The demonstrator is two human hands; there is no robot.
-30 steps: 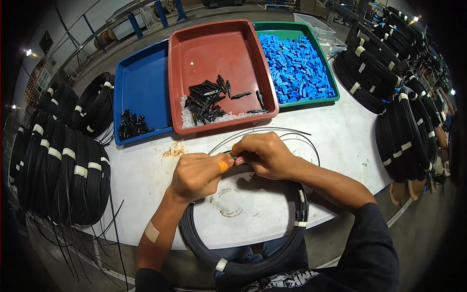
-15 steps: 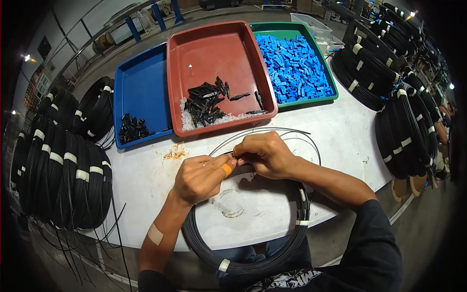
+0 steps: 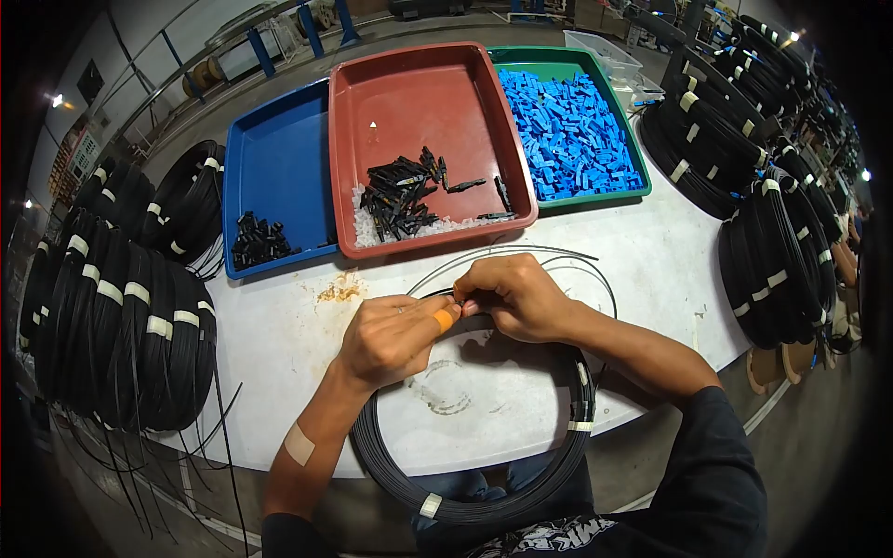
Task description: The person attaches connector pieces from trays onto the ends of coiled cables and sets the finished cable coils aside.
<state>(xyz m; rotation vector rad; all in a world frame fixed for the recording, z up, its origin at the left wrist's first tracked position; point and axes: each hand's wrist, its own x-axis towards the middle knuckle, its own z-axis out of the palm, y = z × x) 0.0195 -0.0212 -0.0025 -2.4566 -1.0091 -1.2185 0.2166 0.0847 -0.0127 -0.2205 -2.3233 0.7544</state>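
Note:
A coil of black cable (image 3: 462,511), bound with short white tape bands, lies over the table's front edge and my lap. At the coil's upper side, my left hand (image 3: 389,339) is closed in a pinch on the black cable; an orange band wraps one of its fingers. My right hand (image 3: 521,296) meets it fingertip to fingertip, also pinched. Whatever small part sits between the fingertips is mostly hidden. Loose cable ends (image 3: 558,249) arc across the table just beyond both hands.
Beyond my hands stand a blue tray (image 3: 279,139) with black pieces, a red tray (image 3: 419,93) with black connectors and clear bits, and a green tray (image 3: 549,60) of blue clips. Stacked cable coils flank the white table (image 3: 279,372) at left (image 3: 121,325) and right (image 3: 777,265).
The fingertips have shifted slightly against each other, both hands still pinched at the same spot. The whole view has moved a little; trays and coils stay put.

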